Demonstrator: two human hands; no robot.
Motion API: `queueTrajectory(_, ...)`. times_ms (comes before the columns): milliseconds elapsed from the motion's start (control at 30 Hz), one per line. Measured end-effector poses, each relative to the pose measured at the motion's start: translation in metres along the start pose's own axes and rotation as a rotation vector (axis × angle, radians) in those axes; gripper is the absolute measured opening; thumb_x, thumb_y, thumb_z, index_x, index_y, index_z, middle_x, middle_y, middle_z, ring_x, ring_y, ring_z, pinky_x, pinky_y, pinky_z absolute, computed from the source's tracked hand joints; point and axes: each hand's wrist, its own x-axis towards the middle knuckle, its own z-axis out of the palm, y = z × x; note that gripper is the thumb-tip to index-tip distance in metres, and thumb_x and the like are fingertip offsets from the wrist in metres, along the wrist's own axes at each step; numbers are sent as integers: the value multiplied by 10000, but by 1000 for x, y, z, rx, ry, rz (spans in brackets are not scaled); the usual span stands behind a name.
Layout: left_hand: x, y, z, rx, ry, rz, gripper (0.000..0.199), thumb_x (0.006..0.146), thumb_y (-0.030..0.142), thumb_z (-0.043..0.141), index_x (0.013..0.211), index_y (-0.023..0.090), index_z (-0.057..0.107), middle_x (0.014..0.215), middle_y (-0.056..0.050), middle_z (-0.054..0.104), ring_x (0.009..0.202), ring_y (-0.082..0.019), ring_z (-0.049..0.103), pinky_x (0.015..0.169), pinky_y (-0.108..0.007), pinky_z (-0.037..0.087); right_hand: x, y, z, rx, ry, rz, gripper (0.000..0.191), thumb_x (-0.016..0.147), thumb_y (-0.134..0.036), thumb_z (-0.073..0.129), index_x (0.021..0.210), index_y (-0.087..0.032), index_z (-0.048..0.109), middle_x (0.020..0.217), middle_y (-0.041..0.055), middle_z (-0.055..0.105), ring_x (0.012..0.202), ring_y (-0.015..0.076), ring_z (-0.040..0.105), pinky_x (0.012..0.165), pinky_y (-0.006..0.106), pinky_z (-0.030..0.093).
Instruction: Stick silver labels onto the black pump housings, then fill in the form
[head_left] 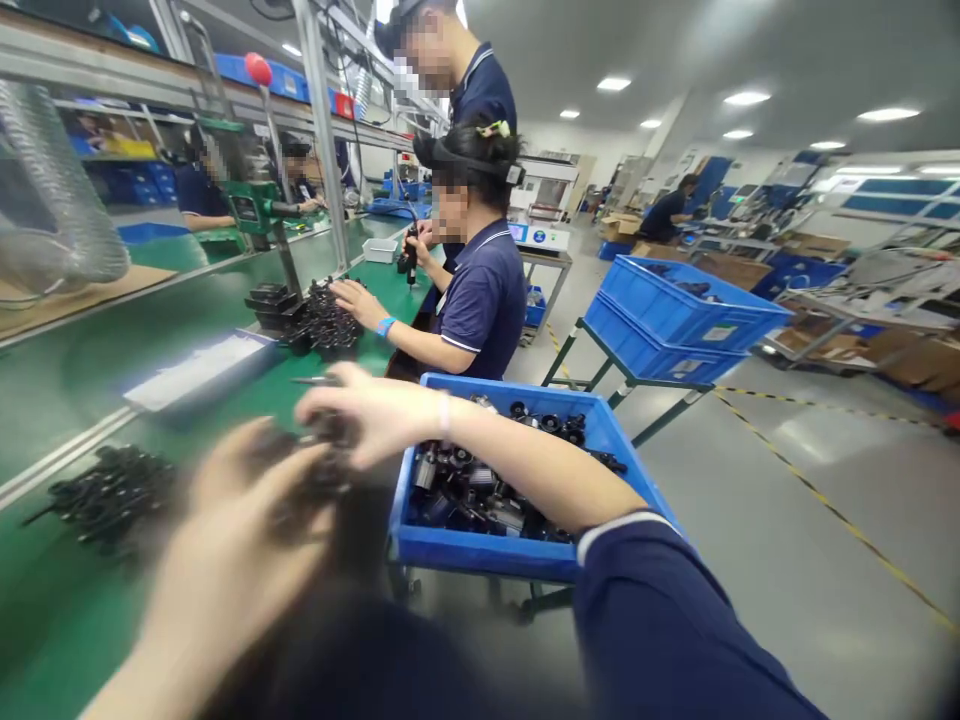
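Blurred by motion, my left hand [232, 530] is wrapped round a dark part [289, 490] at the lower left, above the green table's edge. My right hand [367, 410] reaches in from the right and grips a black part [334, 430] just beyond it. The two dark parts overlap in view, and whether they are joined is too blurred to tell. A thin pointed thing [315, 380] sticks out leftward by my right fingers. Under my right forearm stands a blue bin [487, 560] full of black and silver motor-like parts [480, 485].
Black parts lie in a pile [112, 495] on the green table [45, 610], with another pile [326, 315] farther back. A white-topped box [202, 370] and a green press [255, 210] stand left. A co-worker [480, 290] sits ahead. Stacked blue bins [675, 320] stand right.
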Motion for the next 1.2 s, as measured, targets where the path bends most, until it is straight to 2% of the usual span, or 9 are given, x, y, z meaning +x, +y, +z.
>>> queueTrajectory(133, 51, 80, 97, -279, -185, 177, 463, 719, 222, 664, 1176, 286, 619, 1466, -55, 308, 1185, -297, 555, 950, -406, 536, -126, 69, -40, -136, 70, 212, 657, 614, -147, 771, 1225, -215, 540, 1184, 69, 420, 1093, 250, 513, 936, 389, 493)
queueTrajectory(233, 78, 136, 161, -483, -314, 254, 489, 687, 182, 675, 1165, 271, 632, 1413, -73, 352, 1165, -264, 566, 984, -381, 510, -210, 114, -66, -120, 133, 495, 644, 622, -207, 774, 1216, -256, 531, 1166, 70, 420, 955, 232, 568, 683, 351, 581)
queueTrajectory(400, 94, 185, 226, -654, -487, 118, 450, 620, 128, 716, 1054, 245, 686, 1239, -80, 494, 1179, -239, 550, 1061, -372, 432, -293, 173, -72, -161, 201, 871, 504, 679, -290, 758, 1153, -270, 590, 1098, 62, 477, 725, 164, 593, 420, 237, 510)
queueTrajectory(500, 97, 191, 243, -631, -514, 58, 416, 623, 148, 727, 1026, 245, 692, 1189, -75, 527, 1189, -246, 542, 1072, -389, 418, -320, 207, -67, -235, 254, 944, 219, 752, -250, 704, 956, -187, 655, 1009, 64, 547, 671, 147, 593, 491, 258, 526)
queueTrajectory(600, 102, 185, 257, -588, -506, 43, 421, 628, 147, 720, 1037, 242, 685, 1196, -76, 524, 1203, -246, 534, 1073, -377, 418, -337, 232, -63, -322, 298, 959, 66, 785, -163, 667, 850, -168, 663, 947, 63, 608, 790, 178, 618, 714, 305, 540)
queueTrajectory(800, 122, 169, 286, -475, -511, 31, 447, 647, 129, 689, 1081, 227, 645, 1262, -92, 496, 1190, -259, 551, 1044, -383, 450, -345, 239, -52, -441, 362, 969, 64, 851, -178, 611, 889, -181, 662, 955, 75, 657, 889, 208, 622, 833, 315, 482)
queueTrajectory(967, 126, 167, 300, -394, -585, 116, 549, 632, 129, 726, 1154, 247, 607, 1413, -95, 387, 1217, -287, 549, 1030, -382, 463, -347, 228, -49, -558, 442, 1006, 242, 909, -71, 422, 970, -151, 642, 1006, 141, 635, 1019, 268, 587, 917, 383, 433)
queueTrajectory(1100, 125, 166, 304, -325, -651, 135, 734, 599, 195, 811, 1277, 193, 529, 1519, -186, 207, 1249, -353, 522, 1034, -422, 450, -349, 225, -40, -543, 420, 1003, 214, 934, -231, 518, 1096, -135, 619, 1093, 162, 615, 1056, 288, 587, 946, 403, 437)
queueTrajectory(1200, 124, 163, 303, -284, -666, 124, 672, 693, 244, 760, 1309, 179, 500, 1460, -193, 316, 1189, -323, 572, 1015, -417, 460, -351, 226, -30, -459, 361, 974, 355, 897, -376, 610, 1182, -166, 594, 1155, 126, 619, 1001, 239, 633, 895, 341, 487)
